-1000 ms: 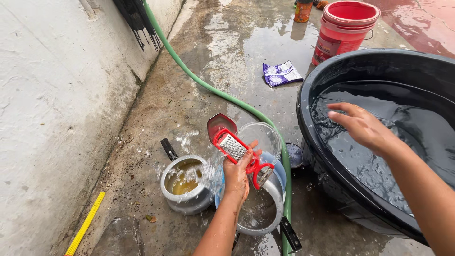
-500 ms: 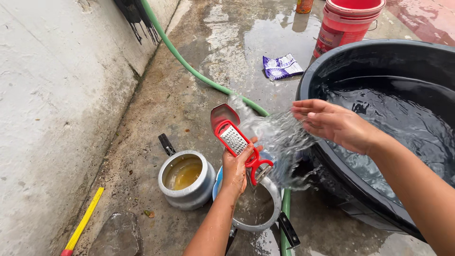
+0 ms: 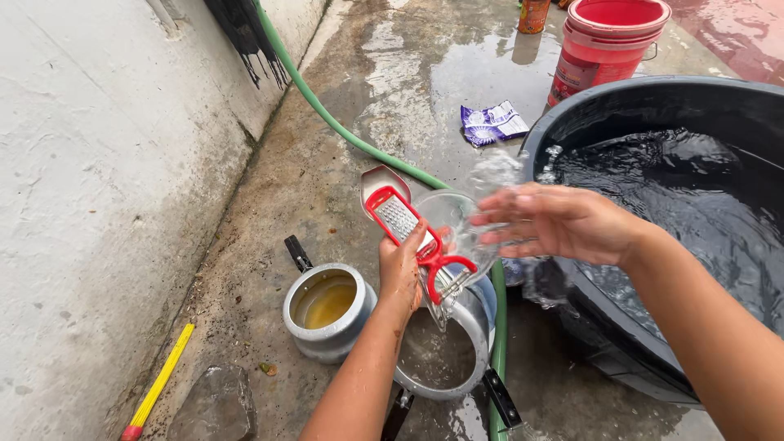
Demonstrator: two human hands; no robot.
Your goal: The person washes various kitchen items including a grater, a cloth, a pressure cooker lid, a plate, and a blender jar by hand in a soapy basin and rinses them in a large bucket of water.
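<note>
My left hand point(image 3: 402, 268) grips a red-framed metal grater point(image 3: 398, 216) with a red handle, held upright over a metal pot point(image 3: 441, 359) that has water in it. My right hand point(image 3: 555, 220) is cupped with fingers apart, just right of the grater, and water splashes off it toward the grater. A clear glass bowl point(image 3: 457, 224) sits right behind the grater. To the right stands a big black tub point(image 3: 653, 106) full of water.
A small metal pot point(image 3: 327, 310) with yellowish liquid stands on the wet concrete at left. A green hose point(image 3: 327, 114) runs along the white wall. Red buckets point(image 3: 608, 45) and a blue-white packet point(image 3: 492, 122) lie farther back. A yellow stick point(image 3: 159, 384) lies low left, beside a stone point(image 3: 214, 406).
My right hand came out of the tub and swept left, throwing water onto the grater. My left hand kept the grater raised over the pot.
</note>
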